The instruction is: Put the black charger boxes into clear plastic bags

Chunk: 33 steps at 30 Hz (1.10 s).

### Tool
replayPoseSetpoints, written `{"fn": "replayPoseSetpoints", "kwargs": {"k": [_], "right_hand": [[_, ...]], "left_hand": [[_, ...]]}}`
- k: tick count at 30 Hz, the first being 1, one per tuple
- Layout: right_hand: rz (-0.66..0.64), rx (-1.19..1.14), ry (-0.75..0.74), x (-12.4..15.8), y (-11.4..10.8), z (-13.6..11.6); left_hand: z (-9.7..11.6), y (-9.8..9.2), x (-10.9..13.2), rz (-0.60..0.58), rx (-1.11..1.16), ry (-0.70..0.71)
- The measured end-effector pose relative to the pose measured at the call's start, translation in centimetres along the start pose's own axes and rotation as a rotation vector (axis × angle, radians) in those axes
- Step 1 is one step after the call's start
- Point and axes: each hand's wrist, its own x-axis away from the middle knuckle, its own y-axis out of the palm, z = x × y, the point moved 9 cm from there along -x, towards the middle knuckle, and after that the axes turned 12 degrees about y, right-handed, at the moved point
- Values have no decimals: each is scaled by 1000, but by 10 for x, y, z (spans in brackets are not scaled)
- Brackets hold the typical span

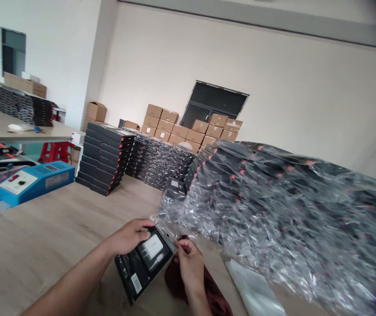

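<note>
My left hand [131, 237] grips a flat black box [135, 263] by its upper left edge, thumb on the face. The box is tilted and carries a picture of a white charger plug and cable, plus a white barcode label. Along its upper right end runs a translucent strip of a clear plastic bag [168, 239]. Thumb and fingers of my right hand [189, 259] pinch that strip at the corner. Below my right wrist lies a dark red cloth [216, 292], partly covered by the hand. A pile of flat clear bags [255, 287] lies to the right.
Black boxes in clear plastic [273, 210] are heaped along the table's right side. A stack of unwrapped black boxes [105, 158] stands at the back left, beside a blue machine [39, 180]. Brown cartons [181, 131] are piled behind.
</note>
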Motion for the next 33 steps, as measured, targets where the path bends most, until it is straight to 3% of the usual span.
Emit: {"fn": "replayPoseSetpoints", "kwargs": {"k": [8, 15, 20, 27, 33], "right_hand": [[-25, -67, 28, 1, 3, -3], [-51, 169, -141, 7, 10, -14], [-72, 163, -46, 6, 10, -6], [32, 166, -112, 6, 2, -14], [70, 221, -178, 14, 0, -29]], "left_hand": [[9, -2, -3, 28, 67, 62], [17, -1, -3, 29, 36, 111], [15, -4, -3, 48, -60, 111], [17, -10, -2, 94, -243, 120], [6, -12, 0, 99, -257, 58]]}}
